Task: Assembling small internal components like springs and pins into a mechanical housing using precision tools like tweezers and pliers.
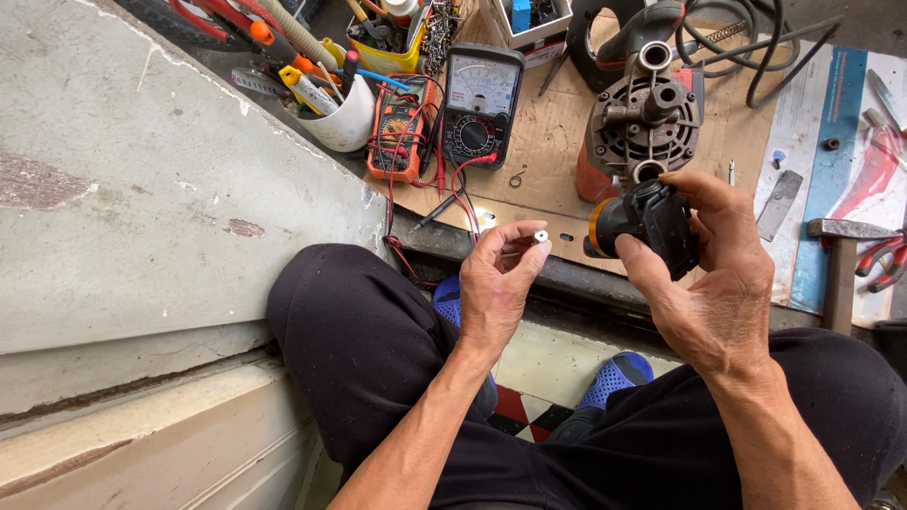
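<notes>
**Observer:** Black trouser knees (378, 349) sit closest to the lens, bare forearms rising between them. Blue perforated clogs (614, 376) show below the wrists, on pale tile.

**Recorder:** Left hand (496, 283)?

**Observer:** Fingers curled in, thumb and fingertips pinched on a small white cylindrical piece (540, 236) on a thin pin. It sticks out rightward past the fingertips, toward the other hand but apart from it.

**Recorder:** Right hand (713, 274)?

**Observer:** Wrapped around a black plastic tool part with an orange collar (642, 222). Fingers over the top, thumb underneath, collar end pointing left at the white piece. Firm grasp, nothing else in the palm.

**Recorder:** Beyond the hands?

**Observer:** Straight past the right knuckles, a grey cast-metal motor housing with an orange body (642, 127) on a brown cardboard sheet (548, 142). Past the left fingertips, a black analogue multimeter with a white dial face (482, 104), red leads trailing back toward the left wrist; an orange digital meter (399, 132) just beside it. Further left, a white cup of screwdrivers (345, 118).

**Recorder:** Right of the right hand?

**Observer:** A steel-headed hammer with wooden handle (841, 264), red-handled pliers (883, 260) near it. Grey concrete step (142, 208) well left of the left hand.
</notes>
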